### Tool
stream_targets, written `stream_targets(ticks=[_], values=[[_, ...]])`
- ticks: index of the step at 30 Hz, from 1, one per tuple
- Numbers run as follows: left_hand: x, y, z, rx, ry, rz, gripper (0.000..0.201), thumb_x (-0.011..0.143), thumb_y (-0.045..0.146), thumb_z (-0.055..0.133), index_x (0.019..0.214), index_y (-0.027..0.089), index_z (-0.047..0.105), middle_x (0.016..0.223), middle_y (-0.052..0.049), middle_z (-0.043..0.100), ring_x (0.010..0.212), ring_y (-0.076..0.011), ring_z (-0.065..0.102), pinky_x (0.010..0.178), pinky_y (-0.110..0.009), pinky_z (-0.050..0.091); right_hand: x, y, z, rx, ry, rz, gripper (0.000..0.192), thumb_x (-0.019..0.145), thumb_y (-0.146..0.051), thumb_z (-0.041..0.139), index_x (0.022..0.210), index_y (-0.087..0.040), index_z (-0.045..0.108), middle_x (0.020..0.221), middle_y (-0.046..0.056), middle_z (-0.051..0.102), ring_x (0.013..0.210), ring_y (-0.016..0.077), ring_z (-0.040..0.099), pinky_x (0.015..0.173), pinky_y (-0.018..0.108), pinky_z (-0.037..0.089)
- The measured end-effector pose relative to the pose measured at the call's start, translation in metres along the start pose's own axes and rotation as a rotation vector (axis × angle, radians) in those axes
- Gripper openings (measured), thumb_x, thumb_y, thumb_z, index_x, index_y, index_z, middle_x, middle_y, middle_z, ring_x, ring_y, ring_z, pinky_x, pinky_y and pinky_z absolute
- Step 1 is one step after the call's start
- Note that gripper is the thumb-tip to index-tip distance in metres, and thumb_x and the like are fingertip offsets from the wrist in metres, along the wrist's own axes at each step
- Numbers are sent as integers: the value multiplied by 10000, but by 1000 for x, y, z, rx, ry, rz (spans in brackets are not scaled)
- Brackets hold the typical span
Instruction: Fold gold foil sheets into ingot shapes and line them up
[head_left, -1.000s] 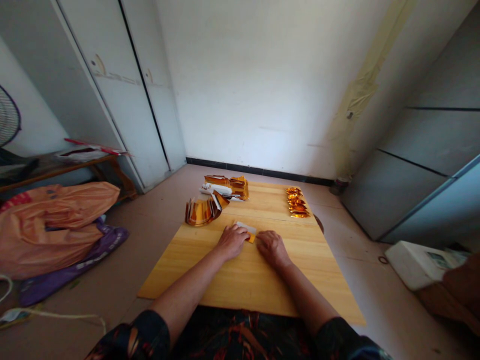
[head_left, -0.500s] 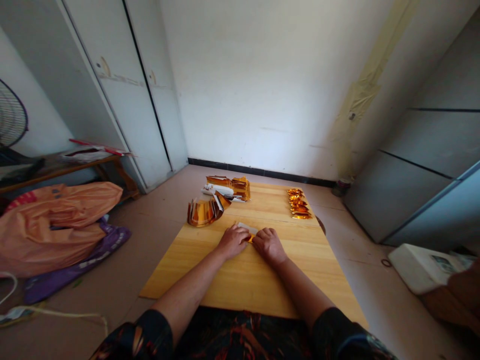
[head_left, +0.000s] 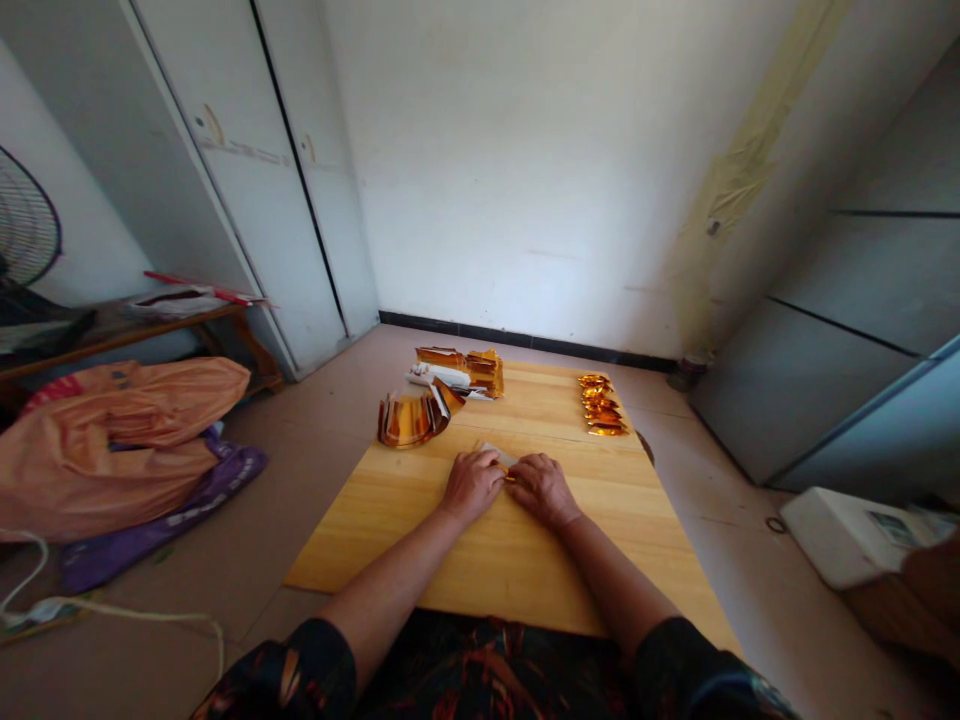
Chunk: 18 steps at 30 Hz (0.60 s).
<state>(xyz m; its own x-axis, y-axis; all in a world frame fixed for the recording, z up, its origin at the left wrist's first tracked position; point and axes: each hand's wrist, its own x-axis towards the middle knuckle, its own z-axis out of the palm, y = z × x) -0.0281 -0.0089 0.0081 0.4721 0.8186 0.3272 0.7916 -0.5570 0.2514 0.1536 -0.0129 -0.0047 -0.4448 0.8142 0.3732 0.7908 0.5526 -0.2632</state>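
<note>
A small piece of gold foil paper (head_left: 498,455) with a white back lies flat on the wooden table (head_left: 420,530). My left hand (head_left: 471,481) and my right hand (head_left: 541,488) press down on it side by side, fingers together, and cover most of it. Only its far white edge shows above my fingers. Beyond my left hand stands a curved stack of gold foil sheets (head_left: 409,419). A row of folded gold pieces (head_left: 600,405) lies at the table's far right.
More gold foil and white paper (head_left: 461,369) sit at the table's far edge. An orange bag (head_left: 120,440) lies on the floor at left, a white box (head_left: 847,535) at right. White cabinet doors (head_left: 247,190) stand at back left.
My right hand has slid left until it meets my left hand over the paper, hiding the orange corner that showed between them. The view has shifted slightly.
</note>
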Motion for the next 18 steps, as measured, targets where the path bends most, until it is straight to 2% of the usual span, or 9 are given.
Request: stream_targets(ticks=[2,7,18], values=[[-2,1,-2,-2,6,-11,176,855,249,536,824,247,710,1065,-35,624,944,-185,553,837,-357,374,-2,2,-1,28,-4,4,183,822,-316,633,989,-250,668,1017,45,621,959,189,515,833,316,344],[-4,2,-4,-1,4,-18,224,879,274,505,794,222,705,922,-39,641,855,-170,561,838,-365,365,2,3,-1,63,-18,105,97,820,-210,613,855,-246,696,993,33,631,934,181,527,813,301,359],[4,4,3,-32,63,-120,206,846,158,484,691,180,617,830,-46,611,809,-162,553,735,-279,417,13,-9,0,78,-5,324,96,832,-214,585,778,-219,664,986,23,648,935,171,537,810,283,352]])
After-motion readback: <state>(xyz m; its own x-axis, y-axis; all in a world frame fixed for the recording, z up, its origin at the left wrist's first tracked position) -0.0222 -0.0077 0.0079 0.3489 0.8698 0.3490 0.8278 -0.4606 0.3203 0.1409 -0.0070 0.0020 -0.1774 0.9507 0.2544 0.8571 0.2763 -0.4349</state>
